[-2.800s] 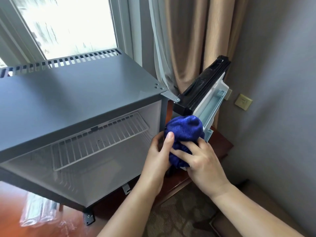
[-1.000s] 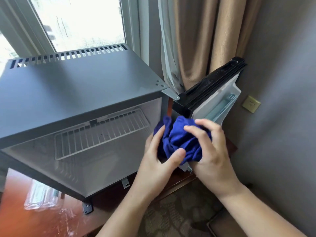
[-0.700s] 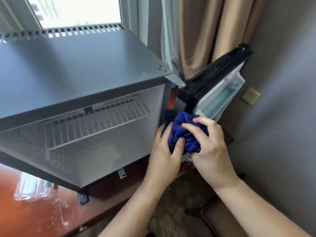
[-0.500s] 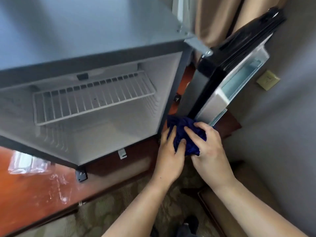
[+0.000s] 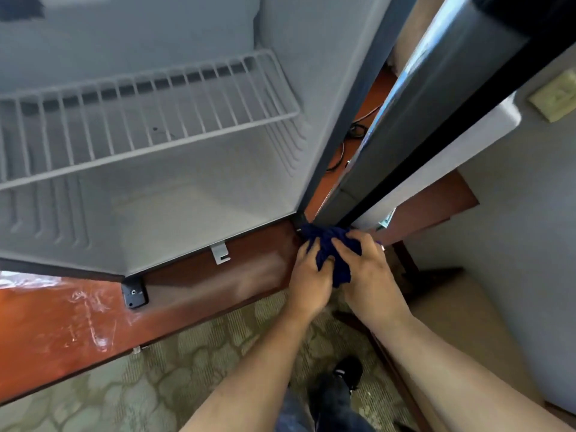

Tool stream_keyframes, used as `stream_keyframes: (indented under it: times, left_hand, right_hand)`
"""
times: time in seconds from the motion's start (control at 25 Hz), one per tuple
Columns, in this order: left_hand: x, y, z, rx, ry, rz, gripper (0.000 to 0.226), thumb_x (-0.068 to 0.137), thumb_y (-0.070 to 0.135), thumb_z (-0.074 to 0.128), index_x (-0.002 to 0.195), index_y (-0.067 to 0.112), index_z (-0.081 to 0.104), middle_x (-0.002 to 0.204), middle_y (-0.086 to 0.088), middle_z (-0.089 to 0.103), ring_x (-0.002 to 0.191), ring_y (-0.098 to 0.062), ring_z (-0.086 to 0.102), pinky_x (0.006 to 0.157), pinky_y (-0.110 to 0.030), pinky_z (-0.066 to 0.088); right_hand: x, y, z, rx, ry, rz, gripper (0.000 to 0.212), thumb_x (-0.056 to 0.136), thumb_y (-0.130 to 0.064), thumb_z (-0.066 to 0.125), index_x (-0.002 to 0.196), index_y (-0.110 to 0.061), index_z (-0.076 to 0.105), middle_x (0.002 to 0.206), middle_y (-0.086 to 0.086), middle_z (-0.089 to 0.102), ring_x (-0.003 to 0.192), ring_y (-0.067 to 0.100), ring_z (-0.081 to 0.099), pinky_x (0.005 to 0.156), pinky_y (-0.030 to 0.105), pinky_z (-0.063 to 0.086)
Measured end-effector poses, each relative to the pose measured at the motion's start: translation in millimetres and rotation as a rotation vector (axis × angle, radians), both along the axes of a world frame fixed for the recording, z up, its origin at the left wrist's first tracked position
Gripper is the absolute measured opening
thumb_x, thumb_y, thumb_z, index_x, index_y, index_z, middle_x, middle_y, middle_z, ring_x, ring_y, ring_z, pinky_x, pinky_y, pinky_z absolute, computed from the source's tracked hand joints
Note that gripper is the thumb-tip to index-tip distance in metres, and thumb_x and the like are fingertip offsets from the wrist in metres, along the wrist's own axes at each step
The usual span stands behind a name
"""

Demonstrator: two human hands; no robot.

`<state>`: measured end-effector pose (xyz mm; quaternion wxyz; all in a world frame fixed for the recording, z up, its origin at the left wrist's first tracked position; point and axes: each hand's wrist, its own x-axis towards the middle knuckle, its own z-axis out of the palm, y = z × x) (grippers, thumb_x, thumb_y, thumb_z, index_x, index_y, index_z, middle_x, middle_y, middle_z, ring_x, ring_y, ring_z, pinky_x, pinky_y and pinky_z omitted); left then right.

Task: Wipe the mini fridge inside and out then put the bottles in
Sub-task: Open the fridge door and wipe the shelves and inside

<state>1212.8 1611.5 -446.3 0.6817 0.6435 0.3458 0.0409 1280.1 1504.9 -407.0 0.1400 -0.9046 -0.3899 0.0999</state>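
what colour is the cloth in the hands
Dark blue cloth, bunched between both hands; the head view shows it.

The cloth sits in the fingers at the door's foot. Left of them, the fridge stands on the worktop.

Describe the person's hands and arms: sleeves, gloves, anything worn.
Nothing worn shows. The left hand and right hand are ungloved, with no rings visible. The left forearm and right forearm are bare to the frame's edge: no sleeve, watch or bracelet in view.
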Motion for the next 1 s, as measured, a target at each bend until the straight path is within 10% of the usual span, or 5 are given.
stream_keyframes:
  times: [0.28,0.64,1.0]
  left_hand:
    - [1,5,-13,-0.084,0.001,0.051,0.051,0.103,0.012,0.051,0.153,0.024,0.048,0.154,0.013,0.04,0.14,-0.01,0.046,0.118,-0.037,0.042]
    - [-1,-1,125,0.138,-0.184,0.116,0.057,0.099,0.031,0.058,0.155,0.027,0.044,0.153,0.02,0.038,0.142,0.004,0.038,0.122,-0.03,0.035]
    - [-5,8,239,0.462,-0.38,0.17,0.051,0.093,0.031,0.072,0.142,0.026,0.059,0.131,0.025,0.056,0.126,0.005,0.056,0.107,-0.018,0.046]
  right_hand:
    - [1,3,-7,0.052,0.092,-0.045,0.077,0.074,0.009,0.076,0.146,-0.007,0.053,0.141,0.008,0.047,0.129,0.026,0.05,0.111,0.041,0.047]
    - [-1,-11,127,0.509,-0.079,-0.112,0.063,0.077,0.004,0.08,0.136,-0.011,0.064,0.133,-0.011,0.052,0.121,0.006,0.053,0.11,0.013,0.035]
    - [11,-19,213,0.786,-0.128,0.024,0.067,0.076,-0.008,0.087,0.139,-0.014,0.063,0.137,-0.008,0.056,0.13,0.008,0.054,0.112,0.027,0.044]
